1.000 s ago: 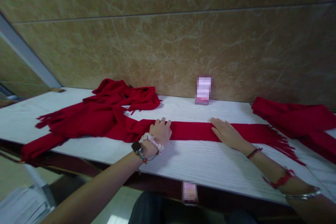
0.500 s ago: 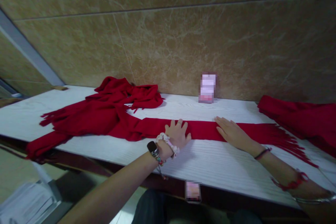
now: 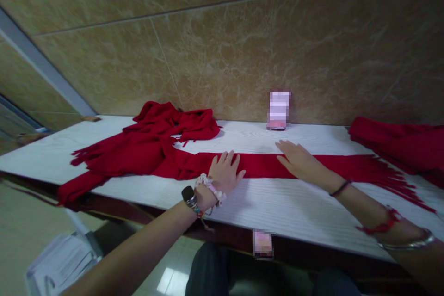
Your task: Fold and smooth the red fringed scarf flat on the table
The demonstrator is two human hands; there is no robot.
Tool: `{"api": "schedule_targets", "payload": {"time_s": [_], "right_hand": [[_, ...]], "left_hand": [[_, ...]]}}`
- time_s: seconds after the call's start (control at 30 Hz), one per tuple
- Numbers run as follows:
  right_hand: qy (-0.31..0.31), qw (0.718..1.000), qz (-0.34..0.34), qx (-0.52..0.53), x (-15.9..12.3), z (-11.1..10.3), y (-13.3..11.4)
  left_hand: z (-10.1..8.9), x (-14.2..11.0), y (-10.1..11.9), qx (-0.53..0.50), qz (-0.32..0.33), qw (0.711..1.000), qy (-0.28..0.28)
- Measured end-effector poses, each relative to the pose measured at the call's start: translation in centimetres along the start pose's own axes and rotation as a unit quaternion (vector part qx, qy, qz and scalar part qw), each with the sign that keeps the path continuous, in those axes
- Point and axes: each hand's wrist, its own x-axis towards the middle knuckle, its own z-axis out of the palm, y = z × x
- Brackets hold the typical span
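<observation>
A red fringed scarf [image 3: 262, 166] stretches along the white table [image 3: 277, 203], folded into a flat band toward the right. Its left part is loose and rumpled, and its fringe [image 3: 391, 173] fans out at the right end. My left hand [image 3: 225, 172] lies on the band, palm down with fingers spread. To the right, my right hand [image 3: 300, 162] is stretched out flat over the scarf, its fingertips past the band's far edge. Neither hand grips the cloth.
More red cloth [image 3: 398, 143] lies at the right end, and crumpled red cloth [image 3: 194, 122] sits at the back left. A blurred-out phone-like object [image 3: 278, 108] leans on the tiled wall [image 3: 222, 55]. Papers [image 3: 62, 259] are at the lower left, below the table.
My left hand has slid a little left along the scarf. My right hand has shifted slightly toward the far edge and left. The view has tilted somewhat.
</observation>
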Motion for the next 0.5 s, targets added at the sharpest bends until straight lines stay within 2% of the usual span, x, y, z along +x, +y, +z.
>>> {"api": "schedule_targets", "payload": {"time_s": [0.1,0.17,0.37,0.5], "right_hand": [[-0.016,0.988,-0.130,0.080,1.1,-0.4,-2.6],[-0.043,0.971,-0.201,0.119,1.3,-0.2,-3.5],[-0.055,0.964,-0.246,0.090,1.6,-0.3,-3.5],[-0.033,0.952,-0.300,0.042,2.4,-0.4,-4.3]], "left_hand": [[0.3,0.5,-0.4,-0.040,0.066,0.997,-0.030],[0.4,0.3,-1.6,-0.045,0.096,0.994,-0.038],[0.5,-1.5,-7.5,0.013,0.143,0.988,-0.048],[0.3,-1.7,-9.0,0.049,0.137,0.987,-0.063]]}}
